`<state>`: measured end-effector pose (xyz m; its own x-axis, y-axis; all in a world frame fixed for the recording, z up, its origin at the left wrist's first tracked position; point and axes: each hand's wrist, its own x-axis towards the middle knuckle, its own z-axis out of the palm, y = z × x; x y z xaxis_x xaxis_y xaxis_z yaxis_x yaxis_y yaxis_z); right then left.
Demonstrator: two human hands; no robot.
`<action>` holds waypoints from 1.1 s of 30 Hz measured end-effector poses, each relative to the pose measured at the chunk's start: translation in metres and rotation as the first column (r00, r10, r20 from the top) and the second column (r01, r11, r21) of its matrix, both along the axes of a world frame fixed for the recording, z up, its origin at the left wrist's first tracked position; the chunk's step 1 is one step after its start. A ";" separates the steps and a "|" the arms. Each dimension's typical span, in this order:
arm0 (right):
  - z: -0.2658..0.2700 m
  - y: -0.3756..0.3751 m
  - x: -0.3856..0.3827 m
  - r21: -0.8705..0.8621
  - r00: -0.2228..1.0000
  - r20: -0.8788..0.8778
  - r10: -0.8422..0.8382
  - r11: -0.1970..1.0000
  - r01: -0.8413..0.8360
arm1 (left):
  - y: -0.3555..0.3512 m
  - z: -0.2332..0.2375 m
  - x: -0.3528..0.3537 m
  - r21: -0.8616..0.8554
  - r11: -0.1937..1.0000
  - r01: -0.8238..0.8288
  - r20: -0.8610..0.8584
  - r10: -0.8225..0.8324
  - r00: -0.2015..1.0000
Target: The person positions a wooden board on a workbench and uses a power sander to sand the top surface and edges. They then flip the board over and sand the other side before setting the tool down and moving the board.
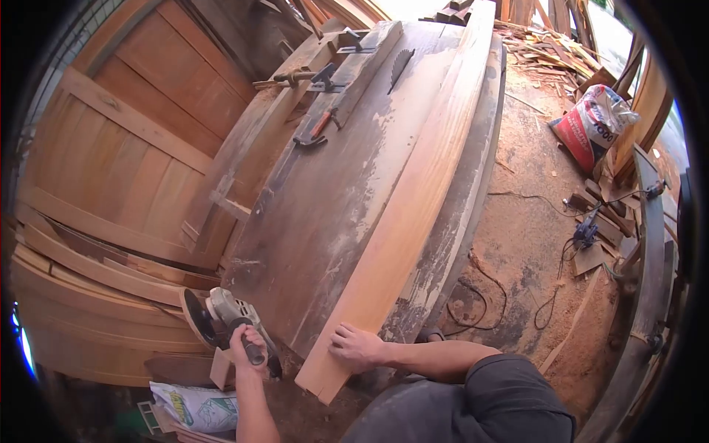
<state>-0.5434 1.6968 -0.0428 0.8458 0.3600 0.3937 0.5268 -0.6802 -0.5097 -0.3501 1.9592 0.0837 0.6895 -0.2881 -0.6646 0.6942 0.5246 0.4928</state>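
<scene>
My left hand (pixel 249 348) is closed around the black handle of an angle grinder (pixel 233 310), which has a grey body and a large dark disc at its left. The grinder is off the near left corner of the workbench (pixel 317 221). A long, pale wooden plank (pixel 413 221) lies lengthwise along the bench, its near end jutting past the front edge. My right hand (pixel 358 348) grips the plank's right edge near that end, with the fingers curled over the top face. The thumb is hidden.
A toothed saw blade (pixel 399 71), an orange-handled tool (pixel 319 127) and a blue metal tool (pixel 325 78) rest farther up the bench. Wooden panels (pixel 125 155) lean at left. At right are a red-and-white sack (pixel 594 127), a corded power tool (pixel 586 233), cables, offcuts and sawdust.
</scene>
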 end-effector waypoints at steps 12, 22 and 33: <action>-0.034 0.088 -0.008 -0.104 0.990 0.138 -0.036 0.993 0.051 | 0.181 0.086 -0.261 0.314 0.932 -0.180 0.112 0.152 0.982; 0.007 0.098 -0.160 0.334 0.863 -0.299 0.408 0.892 -0.306 | 0.195 0.069 -0.405 0.653 0.756 0.047 -0.098 0.023 0.995; -0.066 0.099 -0.259 0.416 0.563 -0.673 0.480 0.875 -0.249 | 0.132 0.057 -0.487 -0.285 0.952 0.115 -0.052 -0.135 0.989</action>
<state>-0.8021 1.7956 -0.1084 0.6966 0.6947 -0.1789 0.0639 -0.3085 -0.9491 -0.8371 2.0908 0.1402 0.5904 -0.5510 -0.5898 0.7908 0.5411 0.2860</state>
